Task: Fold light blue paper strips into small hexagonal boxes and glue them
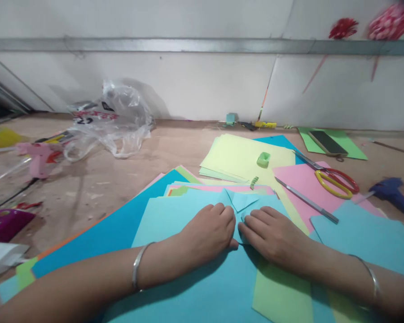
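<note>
Both my hands meet over a pile of coloured paper sheets. My left hand (pixel 213 231) is closed, its fingers curled on a small folded piece of light blue paper (pixel 240 202). From the other side my right hand (pixel 272 235) closes on the same folded paper, fingertips close to those of the left. Pointed flaps of the fold stick out beyond the fingers; its lower part is hidden by my hands. Beneath lies a light blue sheet (pixel 175 215) on top of the pile. Each wrist wears a silver bangle.
At right lie scissors (pixel 336 181), a metal-bladed cutter (pixel 309 202), a blue glue gun (pixel 397 195) and a phone (pixel 328 142). A green paper ring (pixel 263 159) rests on yellow sheets (pixel 229 154). At left are a plastic bag (pixel 121 116), a pink glue gun (pixel 38 159) and a purple object (pixel 8 224).
</note>
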`<state>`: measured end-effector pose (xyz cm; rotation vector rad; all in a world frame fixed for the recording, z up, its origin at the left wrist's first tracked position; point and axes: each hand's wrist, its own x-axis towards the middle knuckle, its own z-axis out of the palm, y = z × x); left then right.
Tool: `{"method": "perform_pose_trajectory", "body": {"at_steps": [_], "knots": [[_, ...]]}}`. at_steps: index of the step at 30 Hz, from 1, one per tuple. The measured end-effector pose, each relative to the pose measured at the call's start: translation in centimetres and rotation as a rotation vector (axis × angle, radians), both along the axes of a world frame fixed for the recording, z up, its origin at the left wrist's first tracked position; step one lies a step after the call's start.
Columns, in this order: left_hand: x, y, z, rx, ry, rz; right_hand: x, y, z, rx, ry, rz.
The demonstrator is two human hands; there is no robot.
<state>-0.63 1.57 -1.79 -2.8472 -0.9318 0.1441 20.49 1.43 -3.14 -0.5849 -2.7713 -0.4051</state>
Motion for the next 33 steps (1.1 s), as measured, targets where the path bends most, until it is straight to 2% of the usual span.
{"method": "perform_pose_trajectory", "body": {"at_steps": [3, 7, 10, 14, 17, 21, 27, 33], "knots": [[0.1, -0.7, -0.3, 0.091, -0.007, -0.021, 0.1, -0.3, -0.1, -0.031, 0.015, -0.003], [0.1, -1.4, -0.8, 0.152, -0.007, -0.053, 0.3, -0.8, -0.3, -0.128, 0.087, -0.125], [0.1, -1.4, -0.5, 0.114, -0.004, -0.07, 0.2, -1.1, -0.4, -0.133, 0.117, -0.197], [0.2, -0.7, 0.3, -0.002, -0.002, -0.073, -0.1, -1.1, -0.5, -0.137, 0.12, -0.209], [0.2, -0.2, 0.3, -0.089, -0.019, -0.013, -0.1, -0.8, -0.4, -0.261, 0.141, -0.25], [-0.1, 0.9, -0.3, -0.191, -0.161, 0.109, 0.3, -0.4, 0.1, -0.445, 0.146, -0.307], [-0.7, 2.3, -0.3, -0.466, -0.36, 0.281, 0.5, 0.0, 0.3, -0.41, 0.15, -0.375], [-0.7, 2.2, 0.3, -0.536, -0.461, 0.376, 0.7, 0.7, -0.3, -0.394, 0.091, -0.453]]}}
